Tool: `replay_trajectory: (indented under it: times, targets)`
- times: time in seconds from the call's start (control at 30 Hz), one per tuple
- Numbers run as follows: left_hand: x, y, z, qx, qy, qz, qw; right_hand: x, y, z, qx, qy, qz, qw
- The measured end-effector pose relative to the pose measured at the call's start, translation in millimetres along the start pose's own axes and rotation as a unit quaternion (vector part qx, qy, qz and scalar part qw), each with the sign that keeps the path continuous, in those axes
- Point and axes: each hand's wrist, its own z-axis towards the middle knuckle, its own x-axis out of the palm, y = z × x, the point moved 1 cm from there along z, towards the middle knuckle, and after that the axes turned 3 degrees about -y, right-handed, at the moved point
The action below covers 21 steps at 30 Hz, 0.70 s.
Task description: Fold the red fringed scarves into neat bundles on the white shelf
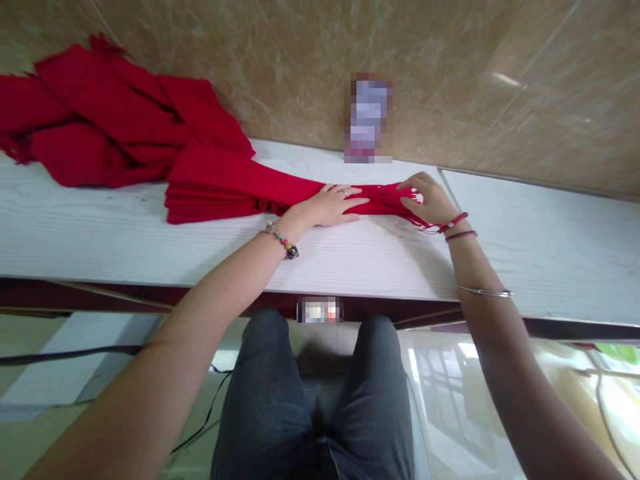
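Note:
A folded stack of red scarves [215, 190] lies lengthwise on the white tabletop, its layers showing at the left end. My left hand [337, 203] is open and flat on the narrow right part of the stack, fingers spread. At the right end hangs a red fringe [393, 193] of thin strands. My right hand [429, 198] bends over this fringe, thumb and fingers curled round some strands. A few loose strands trail below the right palm toward the wrist.
A heap of loose red scarves [125, 127] lies at the back left against the tan marbled wall [280, 67]. A blurred-out upright object [369, 119] stands at the wall. The white wood-grain table [100, 233] has a seam on the right. Another blurred item [320, 311] sits under the front edge.

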Motion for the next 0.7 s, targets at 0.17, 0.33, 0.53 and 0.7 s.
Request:
replay_trajectory:
  times: [0.17, 0.33, 0.53, 0.7]
  targets:
    - [-2.0, -1.5, -1.4, -0.002, -0.001, 0.005, 1.0, 22.7, 14.3, 8.9, -0.044, 0.104, -0.004, 0.994]
    - [-2.4, -1.1, -2.1, -0.001, 0.0, 0.004, 1.0, 3.9, -22.2, -2.3, 0.058, 0.155, -0.103, 0.981]
    - [-0.2, 0.8, -0.8, 0.002, -0.002, 0.0, 1.0, -10.2, -25.0, -8.4, 0.072, 0.032, -0.08, 0.994]
    - [0.0, 0.1, -0.3, -0.002, -0.002, -0.002, 1.0, 13.1, 18.6, 8.8, -0.046, 0.055, -0.016, 0.997]
